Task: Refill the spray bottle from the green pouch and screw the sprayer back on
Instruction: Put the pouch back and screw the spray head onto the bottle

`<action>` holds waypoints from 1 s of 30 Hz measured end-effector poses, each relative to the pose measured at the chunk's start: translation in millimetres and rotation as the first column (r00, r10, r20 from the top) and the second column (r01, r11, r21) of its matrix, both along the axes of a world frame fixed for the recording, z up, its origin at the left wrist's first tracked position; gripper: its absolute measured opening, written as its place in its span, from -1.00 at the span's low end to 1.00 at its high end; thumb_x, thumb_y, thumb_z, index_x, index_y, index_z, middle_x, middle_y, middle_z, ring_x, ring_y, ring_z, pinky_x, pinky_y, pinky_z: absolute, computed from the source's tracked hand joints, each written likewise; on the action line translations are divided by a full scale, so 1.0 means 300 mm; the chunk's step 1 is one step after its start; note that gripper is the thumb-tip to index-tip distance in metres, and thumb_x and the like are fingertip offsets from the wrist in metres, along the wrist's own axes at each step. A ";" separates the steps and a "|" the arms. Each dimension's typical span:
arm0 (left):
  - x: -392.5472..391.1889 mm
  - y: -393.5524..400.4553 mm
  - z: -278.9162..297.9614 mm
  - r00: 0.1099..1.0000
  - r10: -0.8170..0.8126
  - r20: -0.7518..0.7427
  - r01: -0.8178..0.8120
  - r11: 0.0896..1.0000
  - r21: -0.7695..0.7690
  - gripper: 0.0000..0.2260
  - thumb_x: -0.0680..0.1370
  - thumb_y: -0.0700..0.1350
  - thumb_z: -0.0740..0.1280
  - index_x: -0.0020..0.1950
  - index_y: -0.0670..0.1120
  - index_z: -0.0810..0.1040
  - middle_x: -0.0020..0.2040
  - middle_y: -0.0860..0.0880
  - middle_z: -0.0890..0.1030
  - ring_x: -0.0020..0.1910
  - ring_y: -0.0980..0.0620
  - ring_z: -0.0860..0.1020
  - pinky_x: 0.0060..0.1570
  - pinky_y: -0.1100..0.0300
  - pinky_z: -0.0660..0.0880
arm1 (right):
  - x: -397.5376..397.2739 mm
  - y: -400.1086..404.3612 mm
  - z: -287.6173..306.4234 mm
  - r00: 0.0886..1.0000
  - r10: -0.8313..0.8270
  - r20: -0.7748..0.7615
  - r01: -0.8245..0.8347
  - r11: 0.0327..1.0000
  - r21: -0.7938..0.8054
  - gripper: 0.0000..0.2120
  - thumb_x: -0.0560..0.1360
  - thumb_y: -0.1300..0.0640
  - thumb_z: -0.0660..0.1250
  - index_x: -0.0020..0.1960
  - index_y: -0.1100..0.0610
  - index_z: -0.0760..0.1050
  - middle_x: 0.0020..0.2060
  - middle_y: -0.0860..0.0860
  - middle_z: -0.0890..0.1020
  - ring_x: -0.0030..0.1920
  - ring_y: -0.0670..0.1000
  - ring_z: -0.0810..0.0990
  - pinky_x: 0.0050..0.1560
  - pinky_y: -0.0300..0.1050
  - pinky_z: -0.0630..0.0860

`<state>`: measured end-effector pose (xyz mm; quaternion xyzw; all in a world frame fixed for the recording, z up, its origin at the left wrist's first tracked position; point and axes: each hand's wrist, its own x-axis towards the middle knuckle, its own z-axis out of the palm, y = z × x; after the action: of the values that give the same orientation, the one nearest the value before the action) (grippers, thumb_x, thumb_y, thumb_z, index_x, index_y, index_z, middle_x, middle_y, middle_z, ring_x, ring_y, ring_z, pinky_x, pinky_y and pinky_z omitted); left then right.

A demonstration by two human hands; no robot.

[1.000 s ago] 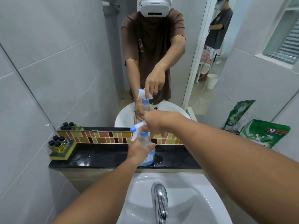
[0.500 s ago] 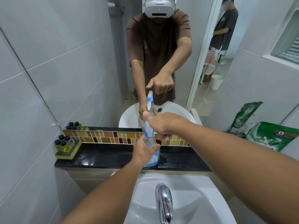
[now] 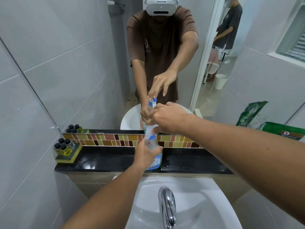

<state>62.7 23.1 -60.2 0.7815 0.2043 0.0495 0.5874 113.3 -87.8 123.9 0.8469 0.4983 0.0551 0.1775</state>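
Observation:
A clear spray bottle point(image 3: 155, 160) with a blue label stands upright on the black ledge point(image 3: 107, 160) behind the sink. My left hand point(image 3: 146, 154) wraps around its body. The white sprayer head point(image 3: 149, 130) with its blue collar sits on the bottle's neck, and my right hand point(image 3: 168, 119) pinches it from above with thumb and fingers. The green pouch point(image 3: 283, 131) lies at the right end of the ledge, away from both hands. The mirror repeats the bottle and hands.
A white sink point(image 3: 189, 199) with a chrome tap point(image 3: 167, 205) lies below the ledge. Several small black-capped bottles point(image 3: 64, 147) stand on a yellow sponge at the ledge's left end. Tiled walls close in on both sides. Another person shows in the mirror's right part.
My right hand has turned on the sprayer head, so the nozzle that pointed left now points away toward the mirror. My left hand has kept its hold on the bottle.

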 end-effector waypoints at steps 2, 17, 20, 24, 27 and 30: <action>0.004 0.000 -0.006 1.000 0.005 0.003 -0.005 1.000 0.007 -0.66 0.46 0.00 0.59 0.14 -0.02 0.57 0.03 -0.02 0.67 0.04 -0.03 0.66 0.01 0.09 0.59 | -0.017 0.014 -0.004 0.998 -0.043 -0.050 0.045 0.999 0.030 -0.58 0.64 -0.17 0.31 0.41 0.01 0.58 0.18 -0.02 0.60 0.17 0.06 0.55 -0.06 -0.06 0.45; 0.003 0.002 -0.002 1.000 -0.027 0.008 0.027 1.000 -0.007 -0.66 0.48 0.02 0.58 0.18 0.02 0.57 0.05 0.00 0.67 0.06 -0.04 0.66 0.15 -0.02 0.62 | 0.004 0.006 -0.114 0.824 -0.094 -0.559 0.319 0.892 0.321 -0.73 0.68 0.04 0.33 0.34 0.08 0.58 0.09 0.03 0.57 0.12 0.10 0.55 0.05 0.02 0.55; 0.002 0.007 0.002 0.998 -0.056 0.011 0.056 0.998 0.012 -0.66 0.49 0.02 0.57 0.20 0.02 0.56 0.05 -0.01 0.67 0.06 -0.03 0.65 0.15 0.00 0.61 | 0.018 0.006 -0.124 0.806 -0.081 -0.586 0.300 0.909 0.288 -0.69 0.69 0.05 0.31 0.42 0.03 0.52 0.29 0.07 0.55 0.22 0.13 0.52 0.20 0.10 0.54; 0.002 0.010 0.004 0.998 -0.068 0.003 0.068 0.998 0.009 -0.66 0.49 0.02 0.57 0.18 0.00 0.56 0.04 -0.01 0.67 0.06 -0.03 0.66 0.19 -0.05 0.61 | 0.038 0.000 -0.120 0.787 -0.068 -0.613 0.277 0.927 0.252 -0.67 0.70 0.06 0.29 0.46 0.00 0.48 0.32 0.08 0.54 0.27 0.13 0.50 0.16 -0.02 0.45; 0.005 0.013 0.002 0.997 -0.073 0.009 0.073 0.997 0.011 -0.67 0.48 0.02 0.57 0.15 0.00 0.56 0.02 -0.01 0.68 0.04 -0.03 0.67 0.18 -0.07 0.61 | 0.042 0.000 -0.122 0.777 -0.066 -0.626 0.284 0.924 0.255 -0.65 0.70 0.06 0.29 0.47 0.00 0.47 0.35 0.08 0.54 0.29 0.12 0.50 0.19 -0.04 0.41; 0.005 0.016 0.002 0.996 -0.088 0.006 0.088 0.996 0.002 -0.66 0.48 0.02 0.58 0.17 0.01 0.57 0.03 -0.02 0.68 0.05 -0.02 0.66 0.17 -0.05 0.61 | 0.034 -0.002 -0.136 0.768 -0.067 -0.636 0.316 0.904 0.287 -0.66 0.70 0.06 0.29 0.47 -0.01 0.47 0.36 0.06 0.55 0.30 0.12 0.52 0.22 -0.02 0.47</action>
<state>64.1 28.0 -59.6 0.7902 0.1682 0.0261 0.5888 123.5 -88.4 83.2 0.8832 0.4176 -0.1463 -0.1553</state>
